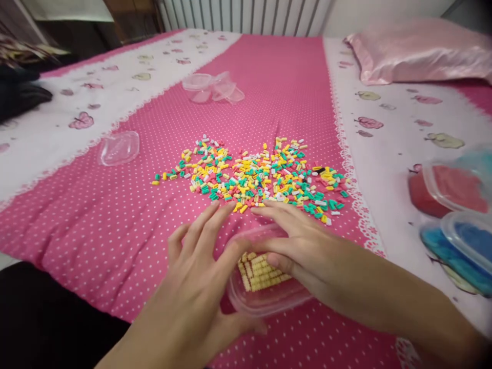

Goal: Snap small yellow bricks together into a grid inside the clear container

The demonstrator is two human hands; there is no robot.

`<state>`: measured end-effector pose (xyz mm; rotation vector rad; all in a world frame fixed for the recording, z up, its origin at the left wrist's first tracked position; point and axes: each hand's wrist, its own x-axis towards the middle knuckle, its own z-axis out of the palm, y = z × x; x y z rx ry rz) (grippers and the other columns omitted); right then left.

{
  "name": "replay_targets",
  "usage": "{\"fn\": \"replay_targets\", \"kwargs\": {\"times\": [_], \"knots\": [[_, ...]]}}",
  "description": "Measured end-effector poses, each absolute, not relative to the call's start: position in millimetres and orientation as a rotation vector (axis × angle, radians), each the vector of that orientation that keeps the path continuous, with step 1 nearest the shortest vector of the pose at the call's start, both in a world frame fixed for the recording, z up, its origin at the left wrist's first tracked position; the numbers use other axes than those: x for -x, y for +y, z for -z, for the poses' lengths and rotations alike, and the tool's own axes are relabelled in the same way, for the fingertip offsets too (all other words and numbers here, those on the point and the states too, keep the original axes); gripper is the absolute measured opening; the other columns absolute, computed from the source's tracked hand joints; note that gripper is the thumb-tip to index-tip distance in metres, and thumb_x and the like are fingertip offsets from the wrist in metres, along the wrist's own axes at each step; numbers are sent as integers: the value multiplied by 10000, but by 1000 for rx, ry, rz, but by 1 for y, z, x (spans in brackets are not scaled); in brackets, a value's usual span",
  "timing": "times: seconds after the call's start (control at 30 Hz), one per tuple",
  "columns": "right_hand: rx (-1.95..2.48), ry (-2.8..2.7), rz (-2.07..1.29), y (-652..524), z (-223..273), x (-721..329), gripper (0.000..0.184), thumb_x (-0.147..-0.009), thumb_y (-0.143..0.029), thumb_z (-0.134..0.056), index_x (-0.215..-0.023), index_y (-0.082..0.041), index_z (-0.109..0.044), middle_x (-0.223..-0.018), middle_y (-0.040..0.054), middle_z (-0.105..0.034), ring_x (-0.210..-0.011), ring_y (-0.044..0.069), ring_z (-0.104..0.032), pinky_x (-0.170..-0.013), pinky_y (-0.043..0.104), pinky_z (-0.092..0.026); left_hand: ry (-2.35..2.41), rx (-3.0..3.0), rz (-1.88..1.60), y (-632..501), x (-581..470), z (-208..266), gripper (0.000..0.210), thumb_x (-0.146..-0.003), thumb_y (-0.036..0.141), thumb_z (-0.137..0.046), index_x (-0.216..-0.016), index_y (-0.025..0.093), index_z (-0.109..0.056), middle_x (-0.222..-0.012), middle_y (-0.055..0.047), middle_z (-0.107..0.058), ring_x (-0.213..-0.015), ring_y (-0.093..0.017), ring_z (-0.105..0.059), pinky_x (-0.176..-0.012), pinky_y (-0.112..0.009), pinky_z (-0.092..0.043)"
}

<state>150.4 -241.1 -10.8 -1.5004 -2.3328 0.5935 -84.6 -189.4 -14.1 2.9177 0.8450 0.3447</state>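
A clear plastic container [265, 309] sits on the pink bedding in front of me, with rows of small yellow bricks [261, 274] lined up inside it. At its left side my left hand [203, 271] is spread, the index finger over the container and the thumb by its near rim. My right hand [307, 251] reaches over the right part, fingers stretched forward and thumb tip close to the yellow rows. Whether either hand presses on the container is unclear. Just beyond my fingertips spreads a pile of loose small bricks [249, 177] in yellow, green, pink and white.
A clear lid [120, 148] lies at left, and more clear plastic containers [213, 87] lie farther back. On the right stand tubs with red contents [455, 187] and blue contents [467, 241]. A pink satin pillow [423, 51] rests at the back right.
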Motion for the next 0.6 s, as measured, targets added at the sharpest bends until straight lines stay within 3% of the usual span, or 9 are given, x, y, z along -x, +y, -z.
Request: {"fn": "replay_targets", "kwargs": {"times": [0.13,0.27,0.47,0.6], "knots": [[1477,-2345,-530,-241,16,-148,337,-1073,-270,-363,-1108,-224,-695,-1542,115,-465,-1522,211,-285,-1261,472,-261,883,-2996,-406,-199,93,13,526,-873,503,-692,-1298,221,-564,-1667,-157,-240,-1545,-330,-203,-1200,-472,-157],[1468,-2330,-466,-241,18,-147,307,-1057,-249,-400,-991,-202,-696,-1451,131,-537,-1485,245,-349,-1245,494,-297,973,-3087,-458,-209,92,12,279,-971,421,-547,-1146,235,-658,-1644,-100,-345,-1560,-283,-206,-1244,-487,-68],[1349,-2345,-407,-242,27,-148,229,-1005,-134,-468,-923,-242,-652,-1135,54,-660,-1451,217,-368,-1254,461,-266,842,-3213,-318,-201,80,7,267,-925,258,-493,-1093,221,-696,-1625,-89,-399,-1574,-242,-185,-1260,-493,4],[1342,-2321,-403,-241,28,-147,194,-992,-125,-508,-1019,-247,-657,-1105,39,-655,-1431,223,-382,-1237,460,-289,842,-3206,-293,-195,78,5,236,-886,220,-511,-1003,226,-716,-1597,-78,-447,-1559,-241,-235,-1258,-487,-13]]}}
